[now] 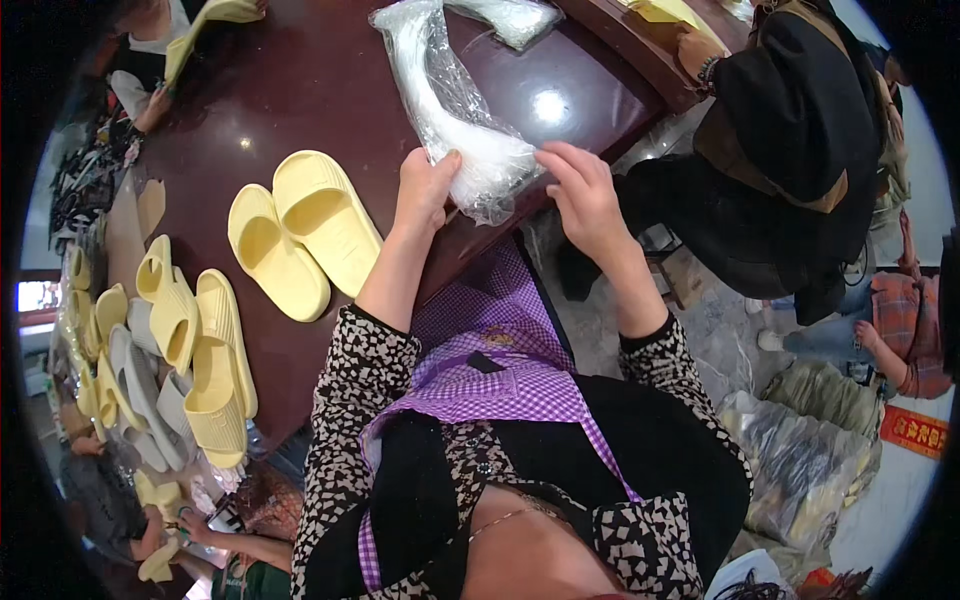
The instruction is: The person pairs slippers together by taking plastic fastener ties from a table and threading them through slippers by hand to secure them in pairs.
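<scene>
A long bundle of thin white plastic strands in a clear bag (425,75) lies on the table near its front edge. My left hand (428,188) is closed on the near end of this bundle, with the thumb on top of the plastic. At the bundle's right end is my right hand (585,195), its fingers stretched toward the strands and its thumb apart; I see nothing held in it. To the left of my left forearm, a pair of pale yellow slide sandals (300,235) sits side by side on the table.
Another bagged white bundle (515,20) lies farther back on the dark red table (310,90). More yellow slides (215,410) and grey slides (135,380) crowd the left edge. A person in black (790,150) sits at the right. Bagged goods (800,460) are piled at lower right.
</scene>
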A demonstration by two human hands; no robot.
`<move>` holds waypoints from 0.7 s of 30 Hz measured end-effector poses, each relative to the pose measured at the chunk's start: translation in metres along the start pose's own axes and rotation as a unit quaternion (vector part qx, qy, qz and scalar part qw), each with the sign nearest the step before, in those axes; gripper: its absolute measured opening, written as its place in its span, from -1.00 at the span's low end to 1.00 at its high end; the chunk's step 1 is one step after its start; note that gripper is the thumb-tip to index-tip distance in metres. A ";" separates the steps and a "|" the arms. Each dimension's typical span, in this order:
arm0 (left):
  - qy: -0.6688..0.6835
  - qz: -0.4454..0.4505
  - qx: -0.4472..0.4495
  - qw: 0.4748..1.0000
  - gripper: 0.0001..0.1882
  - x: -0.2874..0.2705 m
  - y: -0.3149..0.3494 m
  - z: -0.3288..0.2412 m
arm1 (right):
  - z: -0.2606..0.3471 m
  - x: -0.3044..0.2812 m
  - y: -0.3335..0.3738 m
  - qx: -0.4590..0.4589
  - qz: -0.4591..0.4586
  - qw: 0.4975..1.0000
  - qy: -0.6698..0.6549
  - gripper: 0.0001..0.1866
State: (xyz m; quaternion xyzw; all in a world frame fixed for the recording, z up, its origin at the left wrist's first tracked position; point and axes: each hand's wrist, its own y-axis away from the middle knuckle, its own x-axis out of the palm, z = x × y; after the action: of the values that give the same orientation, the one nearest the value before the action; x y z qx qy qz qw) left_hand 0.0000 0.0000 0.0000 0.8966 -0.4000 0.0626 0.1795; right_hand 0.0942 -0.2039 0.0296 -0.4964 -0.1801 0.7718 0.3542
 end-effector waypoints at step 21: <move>-0.079 0.022 -0.011 0.997 -0.67 0.023 0.008 -0.005 | -0.040 -0.039 0.044 -0.057 0.015 0.987 0.148 -0.84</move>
State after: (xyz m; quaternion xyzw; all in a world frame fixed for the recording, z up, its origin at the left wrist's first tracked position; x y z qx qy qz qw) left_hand 0.0095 -0.0193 0.0123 0.8878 -0.4332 -0.0088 0.1553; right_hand 0.1238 -0.2657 0.0088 -0.6271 -0.1622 0.6838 0.3360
